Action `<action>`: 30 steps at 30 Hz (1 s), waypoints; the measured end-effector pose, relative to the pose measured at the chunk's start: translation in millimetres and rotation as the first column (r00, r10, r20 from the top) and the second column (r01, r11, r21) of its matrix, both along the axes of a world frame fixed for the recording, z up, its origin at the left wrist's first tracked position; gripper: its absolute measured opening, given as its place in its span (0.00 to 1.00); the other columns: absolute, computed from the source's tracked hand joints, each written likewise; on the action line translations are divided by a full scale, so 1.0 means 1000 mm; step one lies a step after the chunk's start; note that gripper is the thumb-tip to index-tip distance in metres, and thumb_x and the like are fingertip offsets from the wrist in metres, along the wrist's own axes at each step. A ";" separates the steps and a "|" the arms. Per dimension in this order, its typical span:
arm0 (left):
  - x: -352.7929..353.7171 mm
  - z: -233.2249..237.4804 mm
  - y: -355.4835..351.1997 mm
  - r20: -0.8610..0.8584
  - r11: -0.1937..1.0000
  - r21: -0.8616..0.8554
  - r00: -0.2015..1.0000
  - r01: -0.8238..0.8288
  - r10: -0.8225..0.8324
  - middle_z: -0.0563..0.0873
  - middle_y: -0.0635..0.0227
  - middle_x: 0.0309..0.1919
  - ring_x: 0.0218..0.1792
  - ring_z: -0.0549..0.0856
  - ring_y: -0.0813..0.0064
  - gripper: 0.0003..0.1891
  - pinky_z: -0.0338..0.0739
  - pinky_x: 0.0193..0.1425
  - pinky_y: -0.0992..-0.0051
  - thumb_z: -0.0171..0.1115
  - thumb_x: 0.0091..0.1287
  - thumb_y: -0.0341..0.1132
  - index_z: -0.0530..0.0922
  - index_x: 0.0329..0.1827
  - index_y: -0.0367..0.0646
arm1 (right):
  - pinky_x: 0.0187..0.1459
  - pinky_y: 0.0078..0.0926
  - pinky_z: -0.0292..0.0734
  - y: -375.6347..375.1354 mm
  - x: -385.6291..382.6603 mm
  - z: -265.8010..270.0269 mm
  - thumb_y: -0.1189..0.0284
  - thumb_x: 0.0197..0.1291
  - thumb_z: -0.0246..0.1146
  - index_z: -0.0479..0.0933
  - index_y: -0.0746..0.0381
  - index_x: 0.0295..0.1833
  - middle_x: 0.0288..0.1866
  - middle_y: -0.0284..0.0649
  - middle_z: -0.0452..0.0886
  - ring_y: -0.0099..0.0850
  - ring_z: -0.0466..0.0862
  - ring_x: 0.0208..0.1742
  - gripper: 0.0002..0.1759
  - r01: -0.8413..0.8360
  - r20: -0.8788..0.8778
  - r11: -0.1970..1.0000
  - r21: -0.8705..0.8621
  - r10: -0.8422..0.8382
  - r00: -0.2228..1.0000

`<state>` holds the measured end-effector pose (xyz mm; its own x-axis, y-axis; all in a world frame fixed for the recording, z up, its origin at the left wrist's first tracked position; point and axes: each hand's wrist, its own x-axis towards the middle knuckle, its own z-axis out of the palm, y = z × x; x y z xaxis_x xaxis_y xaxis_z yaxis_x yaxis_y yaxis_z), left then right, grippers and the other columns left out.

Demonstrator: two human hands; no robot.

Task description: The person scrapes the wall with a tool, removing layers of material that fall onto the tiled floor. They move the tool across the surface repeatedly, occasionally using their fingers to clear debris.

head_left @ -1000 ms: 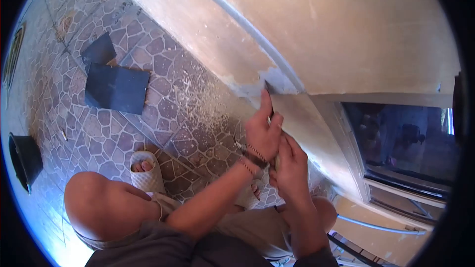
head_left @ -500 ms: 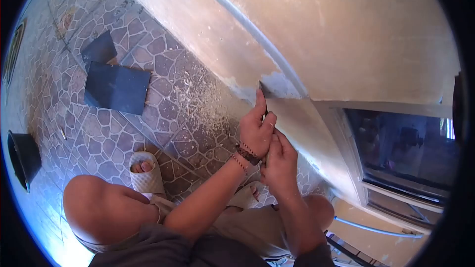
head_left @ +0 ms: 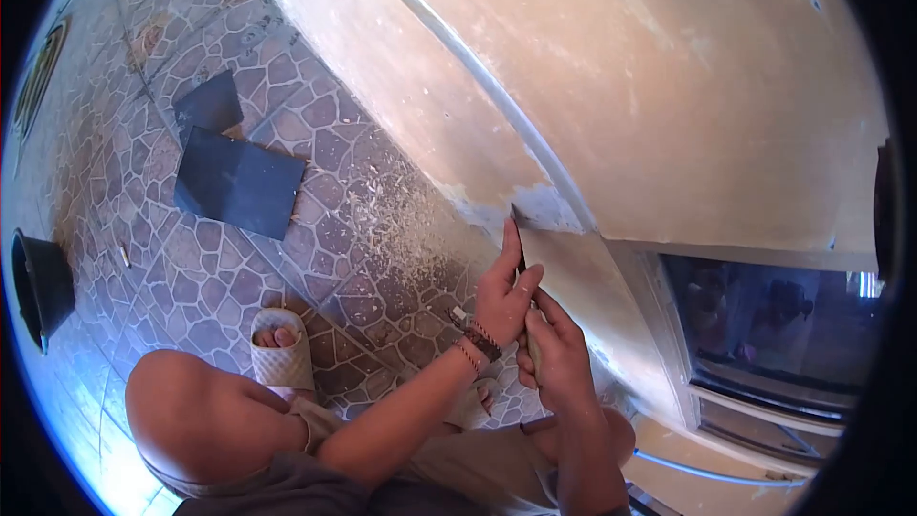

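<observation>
My left hand [head_left: 502,301], with bracelets at its wrist, grips the dark blade of a scraper [head_left: 521,253], its index finger stretched along the blade toward the tip. Behind it my right hand [head_left: 559,354] is wrapped round the scraper's handle. The tip meets the beige wall [head_left: 697,115] at a bare, pale grey patch [head_left: 549,208], just below a raised grey moulding [head_left: 497,96]. Light flakes [head_left: 406,229] lie scattered on the floor by the foot of the wall.
Two dark flat sheets [head_left: 239,182] lie on the stone-patterned floor [head_left: 191,272]. At the far left stands a black bucket [head_left: 48,287]. A framed window [head_left: 764,325] is at the right, with a blue hose [head_left: 716,473] below it. My slippered foot [head_left: 282,349] is at lower centre-left.
The view has shifted, so wall and floor sit lower in it. Both hands still hold the scraper, with its tip still at the bare patch. My right hand appears farther back from my left.
</observation>
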<state>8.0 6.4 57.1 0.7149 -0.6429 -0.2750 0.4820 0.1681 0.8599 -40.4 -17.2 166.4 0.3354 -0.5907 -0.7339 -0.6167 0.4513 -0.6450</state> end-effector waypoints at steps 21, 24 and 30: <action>-0.001 -0.003 0.004 -0.040 0.998 0.037 0.998 0.044 -0.042 0.73 0.74 0.26 0.28 0.69 0.86 0.33 0.69 0.33 0.85 0.51 0.64 0.26 0.54 0.74 0.38 | 0.30 0.21 0.67 0.022 -0.010 -0.021 0.69 0.70 0.47 0.68 0.68 0.65 0.35 0.39 0.77 0.21 0.71 0.29 0.22 -0.039 -0.178 0.963 -0.265 -0.009 0.984; 0.005 -0.006 -0.005 0.102 0.997 0.028 0.993 -0.069 0.066 0.72 0.76 0.25 0.28 0.68 0.87 0.32 0.68 0.32 0.85 0.50 0.64 0.25 0.54 0.74 0.40 | 0.20 0.19 0.60 0.012 -0.006 -0.026 0.66 0.71 0.48 0.68 0.65 0.65 0.26 0.33 0.71 0.19 0.66 0.19 0.22 -0.147 -0.113 0.934 -0.327 0.116 0.987; 0.007 -0.006 0.003 -0.020 0.999 0.050 1.000 0.012 -0.011 0.76 0.76 0.29 0.30 0.72 0.84 0.32 0.71 0.37 0.84 0.50 0.63 0.25 0.56 0.74 0.41 | 0.41 0.22 0.74 0.022 0.001 -0.023 0.72 0.71 0.47 0.70 0.72 0.62 0.42 0.42 0.81 0.24 0.79 0.39 0.20 -0.024 -0.122 0.954 -0.297 -0.014 0.992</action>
